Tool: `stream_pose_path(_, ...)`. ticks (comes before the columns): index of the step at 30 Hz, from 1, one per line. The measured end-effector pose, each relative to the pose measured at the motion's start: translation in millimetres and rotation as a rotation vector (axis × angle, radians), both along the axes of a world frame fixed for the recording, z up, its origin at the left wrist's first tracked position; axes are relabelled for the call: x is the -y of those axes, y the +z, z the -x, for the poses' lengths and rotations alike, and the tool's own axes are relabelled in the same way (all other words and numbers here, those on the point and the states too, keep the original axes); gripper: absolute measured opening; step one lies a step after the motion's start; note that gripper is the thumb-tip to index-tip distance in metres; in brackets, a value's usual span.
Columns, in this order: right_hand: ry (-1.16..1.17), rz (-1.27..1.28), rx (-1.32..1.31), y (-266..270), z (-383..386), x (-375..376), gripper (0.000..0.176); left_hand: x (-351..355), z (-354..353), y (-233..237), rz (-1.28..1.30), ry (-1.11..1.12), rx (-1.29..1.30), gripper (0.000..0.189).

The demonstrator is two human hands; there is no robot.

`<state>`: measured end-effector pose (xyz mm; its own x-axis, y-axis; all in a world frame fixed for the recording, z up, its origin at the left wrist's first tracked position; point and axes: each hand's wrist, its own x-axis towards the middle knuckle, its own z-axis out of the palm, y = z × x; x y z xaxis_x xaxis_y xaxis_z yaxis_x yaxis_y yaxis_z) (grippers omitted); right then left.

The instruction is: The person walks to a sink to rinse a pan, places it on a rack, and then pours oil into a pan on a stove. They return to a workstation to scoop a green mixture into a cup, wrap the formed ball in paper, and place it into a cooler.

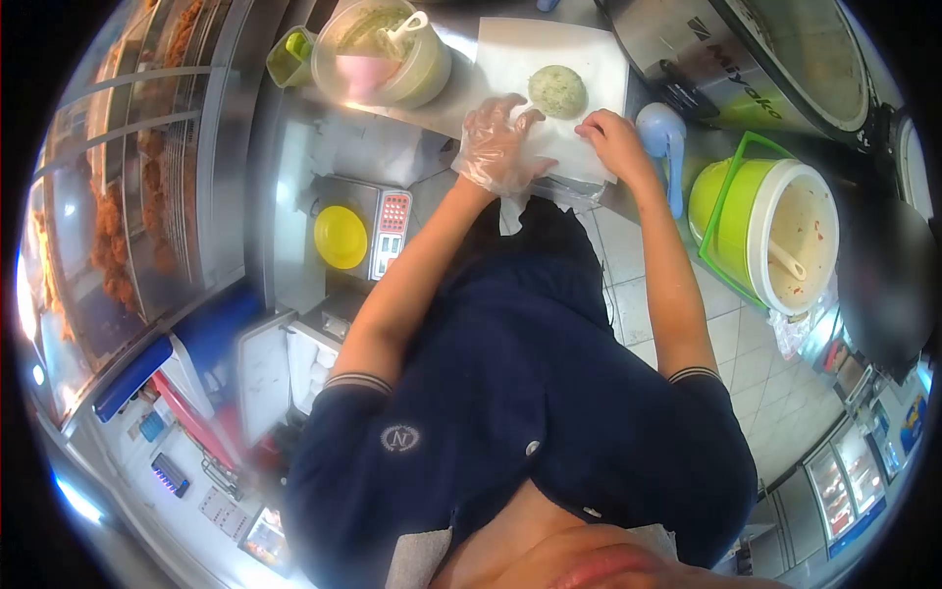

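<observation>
A round, flat, pale green-speckled patty (557, 91) lies on a stack of white paper sheets (505, 49). My left hand (498, 142) wears a clear plastic glove; its fingers are spread just left of and below the patty, with nothing in them. My bare right hand (613, 140) is right of and below the patty, over the papers' near edge. Its thumb and fingertips are pressed together, and whatever may be between them is too small to name.
A clear tub (427, 74) with a green mixture, a pink item and a white spoon stands left. Right are a blue scoop (662, 133), a green bucket (721, 201) holding a spoon and a large Miyako cooker (711, 54). A scale (391, 231) with a yellow plate (340, 237) sits lower left.
</observation>
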<state>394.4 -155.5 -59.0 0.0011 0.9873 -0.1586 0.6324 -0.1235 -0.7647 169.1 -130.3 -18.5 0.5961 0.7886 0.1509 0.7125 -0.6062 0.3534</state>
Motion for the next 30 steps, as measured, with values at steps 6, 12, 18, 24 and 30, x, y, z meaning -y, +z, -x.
stream_pose_path(6,0.108,-0.179,0.096,7.9,12.9,17.4,0.017,-10.6,8.2,-12.4,-0.004,0.012,-0.106,0.047)
stream_pose_path(12,0.091,-0.172,0.095,-11.0,11.7,15.1,0.015,-2.0,8.3,7.0,0.061,-0.084,-0.077,0.04)
stream_pose_path(18,0.139,-0.126,0.096,-2.5,8.1,7.7,0.017,-0.6,-5.2,11.8,0.116,-0.004,-0.203,0.038)
stream_pose_path(24,0.147,-0.075,0.074,5.6,7.4,4.4,0.018,-7.2,-4.6,0.3,-0.145,0.016,-0.144,0.029)
stream_pose_path(30,0.131,-0.309,0.236,36.7,5.3,16.9,0.024,-45.8,5.7,-18.9,-0.038,0.075,0.043,0.019)
